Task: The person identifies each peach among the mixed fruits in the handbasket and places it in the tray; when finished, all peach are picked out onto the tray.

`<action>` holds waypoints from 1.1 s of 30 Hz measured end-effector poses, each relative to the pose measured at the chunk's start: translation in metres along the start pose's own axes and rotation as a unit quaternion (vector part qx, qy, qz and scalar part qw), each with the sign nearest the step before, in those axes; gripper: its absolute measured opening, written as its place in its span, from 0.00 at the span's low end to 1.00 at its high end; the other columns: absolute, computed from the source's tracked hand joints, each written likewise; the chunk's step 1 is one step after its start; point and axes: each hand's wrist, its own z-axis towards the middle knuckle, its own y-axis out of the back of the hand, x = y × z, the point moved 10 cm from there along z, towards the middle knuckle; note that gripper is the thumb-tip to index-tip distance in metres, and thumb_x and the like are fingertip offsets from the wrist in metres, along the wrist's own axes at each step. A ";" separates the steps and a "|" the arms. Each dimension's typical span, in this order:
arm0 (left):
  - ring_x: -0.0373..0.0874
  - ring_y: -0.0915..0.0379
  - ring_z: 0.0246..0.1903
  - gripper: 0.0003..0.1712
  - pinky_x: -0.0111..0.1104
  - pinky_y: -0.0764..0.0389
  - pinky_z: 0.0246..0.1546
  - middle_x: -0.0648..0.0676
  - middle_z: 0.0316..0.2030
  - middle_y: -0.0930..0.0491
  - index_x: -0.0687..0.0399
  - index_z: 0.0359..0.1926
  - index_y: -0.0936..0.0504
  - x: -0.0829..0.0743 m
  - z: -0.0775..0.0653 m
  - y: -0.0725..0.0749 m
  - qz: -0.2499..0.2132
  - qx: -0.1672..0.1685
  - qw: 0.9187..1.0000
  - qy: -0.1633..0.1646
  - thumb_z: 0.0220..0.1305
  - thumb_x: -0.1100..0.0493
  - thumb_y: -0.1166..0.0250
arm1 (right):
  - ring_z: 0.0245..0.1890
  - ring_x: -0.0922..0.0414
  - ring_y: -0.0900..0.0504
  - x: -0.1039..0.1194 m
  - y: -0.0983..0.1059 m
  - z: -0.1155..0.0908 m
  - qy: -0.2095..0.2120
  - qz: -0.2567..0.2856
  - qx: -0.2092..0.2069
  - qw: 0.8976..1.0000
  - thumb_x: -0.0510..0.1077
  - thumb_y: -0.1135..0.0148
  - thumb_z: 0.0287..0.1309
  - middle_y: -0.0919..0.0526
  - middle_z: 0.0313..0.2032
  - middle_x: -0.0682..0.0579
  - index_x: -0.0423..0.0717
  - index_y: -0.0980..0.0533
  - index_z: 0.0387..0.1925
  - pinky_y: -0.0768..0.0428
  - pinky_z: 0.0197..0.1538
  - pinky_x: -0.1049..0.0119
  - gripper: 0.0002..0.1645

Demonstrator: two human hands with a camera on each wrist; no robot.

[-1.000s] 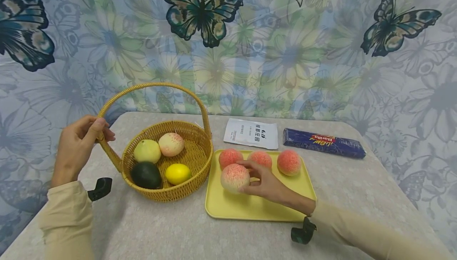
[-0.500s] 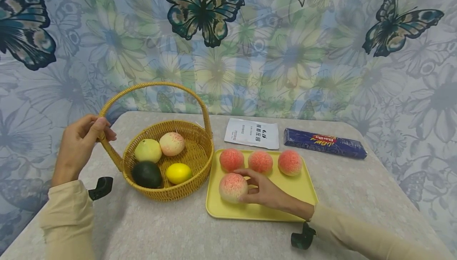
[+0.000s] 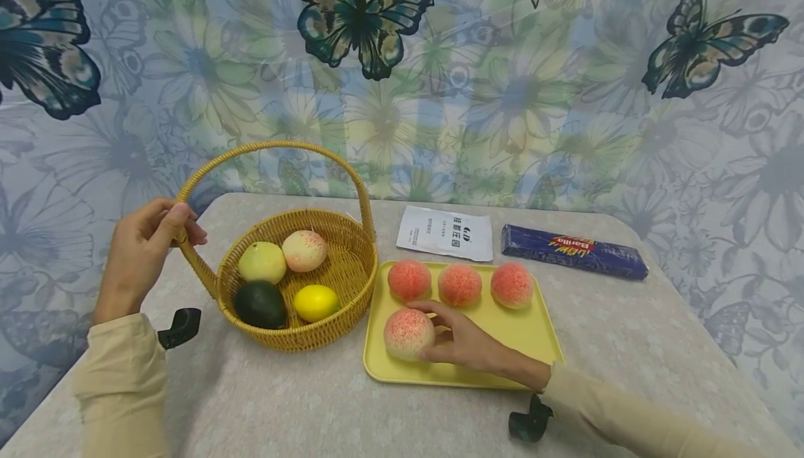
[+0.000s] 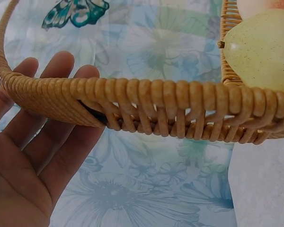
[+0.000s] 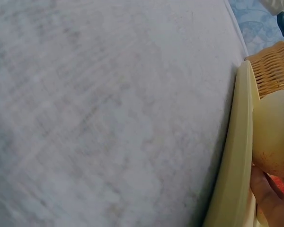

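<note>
In the head view my left hand [image 3: 139,255] grips the left side of the handle of a yellow wicker basket [image 3: 301,341]; the left wrist view shows the fingers [image 4: 57,142] behind the woven handle [image 4: 156,101]. Inside the basket lie a pale green pear [image 3: 262,262], a pale peach [image 3: 305,250], a dark green avocado [image 3: 259,304] and a lemon [image 3: 317,303]. My right hand [image 3: 467,343] holds another pale, red-speckled peach [image 3: 407,334] at the front left of a yellow tray [image 3: 465,374], thumb and fingers around its right side. Several redder peaches [image 3: 460,285] sit in a row along the tray's back.
Behind the tray lie a white printed pouch [image 3: 444,233] and, to its right, a dark blue Barilla pasta package [image 3: 574,251]. The basket stands close to the tray's left edge, its tall handle arching above. A butterfly-patterned cloth [image 3: 440,116] hangs behind the table.
My right hand has lowered the peach toward the front left of the tray, away from the back row. My left hand keeps its grip on the basket handle.
</note>
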 end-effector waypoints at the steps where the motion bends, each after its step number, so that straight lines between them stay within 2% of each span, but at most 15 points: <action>1: 0.34 0.22 0.23 0.12 0.18 0.25 0.32 0.46 0.22 0.19 0.59 0.37 0.23 0.000 0.000 0.000 0.000 0.000 1.000 0.000 0.72 0.55 0.46 | 0.53 0.52 0.25 0.000 0.000 0.000 -0.001 -0.005 0.001 1.000 0.40 0.30 0.53 0.31 0.62 0.48 0.46 0.38 0.69 0.22 0.53 0.64 0.43; 10: 0.34 0.22 0.24 0.12 0.17 0.25 0.33 0.45 0.22 0.19 0.59 0.37 0.23 0.002 0.000 0.001 0.001 -0.003 1.000 0.007 0.72 0.55 0.46 | 0.54 0.54 0.27 -0.002 -0.003 -0.002 -0.034 -0.042 0.006 0.999 0.43 0.30 0.52 0.31 0.62 0.54 0.49 0.41 0.71 0.25 0.56 0.66 0.47; 19: 0.35 0.22 0.24 0.12 0.18 0.25 0.33 0.46 0.22 0.19 0.58 0.37 0.23 0.002 0.001 0.001 -0.002 -0.006 1.000 0.007 0.72 0.55 0.46 | 0.56 0.55 0.28 -0.004 -0.006 -0.005 -0.040 -0.053 0.009 0.998 0.45 0.29 0.53 0.31 0.62 0.58 0.54 0.42 0.72 0.26 0.57 0.62 0.48; 28: 0.34 0.22 0.23 0.12 0.18 0.25 0.32 0.45 0.22 0.19 0.58 0.37 0.23 0.001 0.002 0.000 -0.001 -0.006 1.000 0.008 0.72 0.54 0.46 | 0.58 0.53 0.29 -0.004 -0.006 -0.006 -0.042 -0.047 0.015 0.998 0.48 0.29 0.53 0.33 0.63 0.57 0.53 0.44 0.72 0.28 0.59 0.61 0.49; 33: 0.36 0.22 0.24 0.13 0.18 0.26 0.33 0.45 0.22 0.19 0.59 0.37 0.23 0.001 0.001 0.000 0.002 -0.004 1.000 0.011 0.72 0.54 0.46 | 0.61 0.50 0.30 0.004 -0.002 -0.004 -0.020 -0.050 0.023 0.998 0.47 0.29 0.54 0.35 0.66 0.50 0.49 0.42 0.71 0.28 0.61 0.58 0.47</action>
